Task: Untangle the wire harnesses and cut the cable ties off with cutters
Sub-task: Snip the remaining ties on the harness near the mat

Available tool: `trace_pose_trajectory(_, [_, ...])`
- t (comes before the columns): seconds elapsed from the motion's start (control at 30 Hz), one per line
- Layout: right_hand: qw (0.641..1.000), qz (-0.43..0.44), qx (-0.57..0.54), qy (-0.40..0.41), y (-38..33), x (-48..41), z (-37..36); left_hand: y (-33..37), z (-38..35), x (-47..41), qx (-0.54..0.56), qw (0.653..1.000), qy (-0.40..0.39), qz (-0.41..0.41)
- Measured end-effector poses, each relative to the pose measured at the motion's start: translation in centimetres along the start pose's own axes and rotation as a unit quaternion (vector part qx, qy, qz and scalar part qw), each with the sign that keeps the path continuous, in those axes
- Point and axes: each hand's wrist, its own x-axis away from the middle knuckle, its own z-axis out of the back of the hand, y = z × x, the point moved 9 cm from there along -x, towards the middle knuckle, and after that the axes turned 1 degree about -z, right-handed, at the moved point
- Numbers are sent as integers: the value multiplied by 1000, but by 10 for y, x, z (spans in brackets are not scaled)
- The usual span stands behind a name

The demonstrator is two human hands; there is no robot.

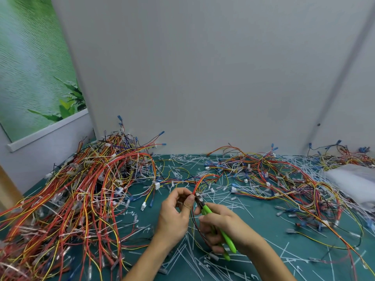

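Right hand, fingers curled round green-handled cutters, left hand pinching a red-orange wire harness between thumb and fingers, cutter tip at its white cable tie, cut white ties on green mat, tangled harness piles either side, grey wall

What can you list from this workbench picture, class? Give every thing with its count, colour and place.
mat: one, dark green, covers table
harness pile: one, mostly red and yellow, left
loose harnesses: many, mixed colours, right
held harness: one, red-orange, centre
cut ties: many, white, scattered on mat
cutters: one, green handles, centre
plastic bag: one, white, far right
partition: one, grey, behind
poster: one, green, upper left
left hand: one, pinches held harness
right hand: one, grips cutters
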Motion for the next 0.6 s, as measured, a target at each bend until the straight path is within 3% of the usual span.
trace_pose_trajectory(0.2, [999, -16, -40, -25, -1, 2, -2, 4, 0, 1, -14, 1000, -2, -12])
trace_pose_trajectory(0.43, [999, 27, 37, 20, -1, -2, -3, -14, -1, 2, 103, 990, 38, 85])
trace_pose_trajectory(0.6, [999, 15, 37, 8, 0, -1, -4, -20, -5, 5, 146, 980, 50, 127])
